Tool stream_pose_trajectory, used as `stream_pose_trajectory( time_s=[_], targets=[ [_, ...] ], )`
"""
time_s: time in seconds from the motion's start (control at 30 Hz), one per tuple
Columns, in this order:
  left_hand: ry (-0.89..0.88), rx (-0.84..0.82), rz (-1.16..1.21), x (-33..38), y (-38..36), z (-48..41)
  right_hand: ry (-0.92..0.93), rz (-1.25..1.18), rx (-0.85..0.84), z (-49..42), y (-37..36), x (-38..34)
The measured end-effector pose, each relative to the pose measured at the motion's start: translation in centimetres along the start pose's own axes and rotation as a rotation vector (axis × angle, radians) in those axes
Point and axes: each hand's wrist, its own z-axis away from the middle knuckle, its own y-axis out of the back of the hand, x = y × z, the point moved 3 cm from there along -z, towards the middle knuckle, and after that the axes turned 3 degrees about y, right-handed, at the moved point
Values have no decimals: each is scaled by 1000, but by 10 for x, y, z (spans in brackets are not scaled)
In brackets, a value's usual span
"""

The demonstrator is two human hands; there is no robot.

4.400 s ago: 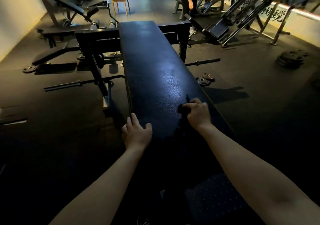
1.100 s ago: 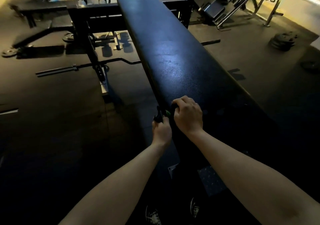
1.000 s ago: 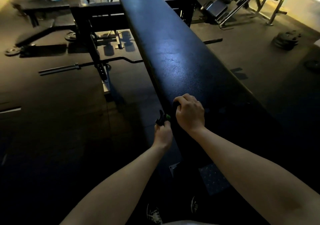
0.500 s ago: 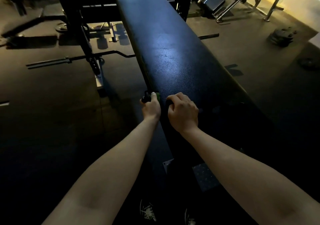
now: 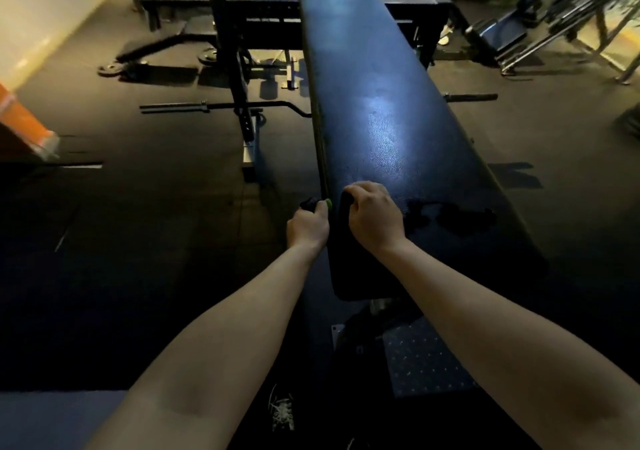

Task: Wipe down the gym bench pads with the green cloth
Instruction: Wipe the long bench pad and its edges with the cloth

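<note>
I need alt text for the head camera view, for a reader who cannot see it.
Seen from above in a dim gym, a person's left hand and right hand grip a green cloth at the left edge of a long dark bench pad. A barbell lies on the floor behind.

A long dark bench pad (image 5: 381, 131) is seen running away from the viewer, its textured top lit by a pale sheen near the middle. The left hand (image 5: 308, 226) is held against the pad's left edge, fingers curled round a green cloth (image 5: 320, 204), of which only a dark bunch and a bright green tip are visible. The right hand (image 5: 374, 215) is laid on the pad top just beside it, fingers curled at the edge. A dark irregular patch (image 5: 450, 217) is noted on the pad right of that hand. A barbell (image 5: 225, 106) is seen lying on the dark floor (image 5: 156, 207) at left; blurred machines (image 5: 554, 16) are seen beyond.
</note>
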Motion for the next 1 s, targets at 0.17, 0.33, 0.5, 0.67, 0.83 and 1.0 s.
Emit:
stream_pose_trajectory(
  time_s=[0.17, 0.33, 0.5, 0.67, 0.83, 1.0],
  targets=[
    [10, 51, -50, -20, -2, 30, 28, 172, 115, 32, 10, 13],
    [26, 116, 27, -33, -6, 43, 25, 120, 123, 35, 10, 14],
    [25, 209, 195, 3, 8, 15, 0, 83, 101, 28, 8, 15],
    [-84, 116, 208, 36, -2, -23, -18, 66, 123, 26, 7, 17],
    [28, 51, 189, 15, -24, -18, -26, 74, 134, 26, 6, 16],
    [75, 12, 251, -12, -25, -1, -30, 86, 138, 26, 5, 14]
  ],
)
